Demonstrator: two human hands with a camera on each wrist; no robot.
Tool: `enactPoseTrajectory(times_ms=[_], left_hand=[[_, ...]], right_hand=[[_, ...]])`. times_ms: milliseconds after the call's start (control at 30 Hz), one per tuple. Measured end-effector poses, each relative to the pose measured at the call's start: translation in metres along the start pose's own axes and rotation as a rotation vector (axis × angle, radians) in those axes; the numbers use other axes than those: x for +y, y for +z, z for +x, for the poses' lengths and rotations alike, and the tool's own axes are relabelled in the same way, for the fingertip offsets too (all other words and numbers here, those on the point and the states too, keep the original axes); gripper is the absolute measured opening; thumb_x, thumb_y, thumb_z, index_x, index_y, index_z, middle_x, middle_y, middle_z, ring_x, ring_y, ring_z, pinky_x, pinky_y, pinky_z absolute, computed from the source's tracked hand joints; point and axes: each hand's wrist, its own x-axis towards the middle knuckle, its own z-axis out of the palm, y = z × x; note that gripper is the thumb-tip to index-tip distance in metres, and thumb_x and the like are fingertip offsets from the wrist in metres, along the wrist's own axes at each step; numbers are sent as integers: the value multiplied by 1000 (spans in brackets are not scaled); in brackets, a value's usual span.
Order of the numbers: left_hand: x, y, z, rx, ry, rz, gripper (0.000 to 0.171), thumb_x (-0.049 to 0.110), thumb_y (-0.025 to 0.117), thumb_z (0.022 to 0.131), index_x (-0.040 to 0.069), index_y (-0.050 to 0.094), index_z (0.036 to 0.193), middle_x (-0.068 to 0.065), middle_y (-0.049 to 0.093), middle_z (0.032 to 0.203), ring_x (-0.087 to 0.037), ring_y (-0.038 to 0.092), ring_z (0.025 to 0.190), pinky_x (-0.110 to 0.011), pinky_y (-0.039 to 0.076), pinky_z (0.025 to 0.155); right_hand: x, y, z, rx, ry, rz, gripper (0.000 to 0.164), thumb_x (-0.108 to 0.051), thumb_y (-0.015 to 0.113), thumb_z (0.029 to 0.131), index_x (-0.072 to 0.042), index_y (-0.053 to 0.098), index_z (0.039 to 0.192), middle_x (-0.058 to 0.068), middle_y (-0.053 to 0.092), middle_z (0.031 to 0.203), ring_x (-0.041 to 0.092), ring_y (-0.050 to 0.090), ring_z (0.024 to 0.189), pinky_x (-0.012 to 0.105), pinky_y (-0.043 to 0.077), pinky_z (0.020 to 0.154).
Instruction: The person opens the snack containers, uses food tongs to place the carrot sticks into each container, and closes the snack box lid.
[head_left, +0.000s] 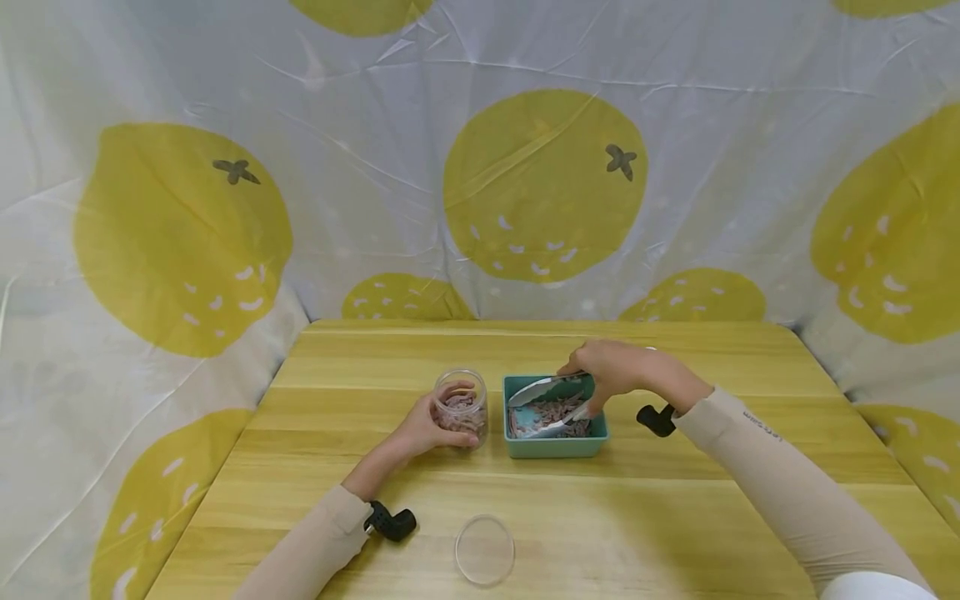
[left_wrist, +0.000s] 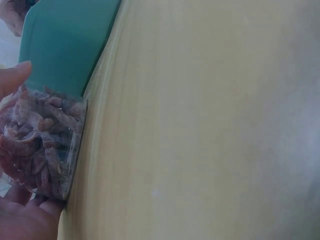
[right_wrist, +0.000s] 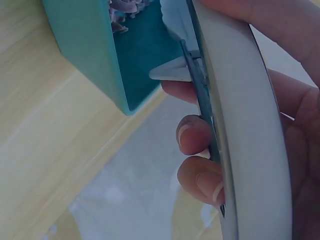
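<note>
My left hand (head_left: 422, 427) grips a clear round jar (head_left: 480, 429) from its left side, thumb across the front. Brownish-pink strips (left_wrist: 40, 140) fill much of the jar, which stands upright with its mouth uncovered. To its right sits a teal rectangular box (head_left: 555, 448) holding more of the same strips (head_left: 558, 408). My right hand (head_left: 617, 371) holds a pair of tongs (head_left: 534, 390) over the box's right end. The tongs' arms are spread, their tips down inside the box. In the right wrist view, fingers curl round the pale tongs handle (right_wrist: 245, 110).
A clear round lid (head_left: 484, 550) lies on the wooden table (head_left: 360, 367) near the front, below the jar. Behind the table hangs a lemon-print cloth (head_left: 375, 167). Black wrist cameras (head_left: 393, 523) are strapped over both sleeves.
</note>
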Motion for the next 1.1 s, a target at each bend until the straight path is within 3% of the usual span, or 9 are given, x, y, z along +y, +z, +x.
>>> enactPoseTrajectory(times_ms=[567, 867, 1100], left_hand=[[0, 0, 0, -3, -13, 6, 80, -3, 88, 72, 11, 50, 142, -14, 54, 140, -26, 55, 120, -26, 48, 94], [-2, -1, 0, -19, -25, -13, 80, -2, 87, 74, 12, 49, 143, -13, 52, 142, -26, 54, 121, -29, 49, 93], [-3, -2, 0, -19, -49, -25, 80, 0, 87, 75, 12, 48, 144, -12, 53, 141, -27, 55, 120, -30, 47, 95]], right_hand=[[0, 9, -3, 17, -13, 38, 53, -19, 82, 84, 0, 64, 130, 15, 64, 128, 30, 64, 109, 41, 54, 88], [1, 5, -11, 42, -23, 46, 71, -18, 90, 73, 3, 60, 134, 15, 64, 123, 32, 64, 104, 40, 55, 82], [7, 7, -11, 7, -14, 111, 70, -22, 89, 76, 6, 60, 133, 18, 64, 126, 30, 66, 104, 36, 55, 81]])
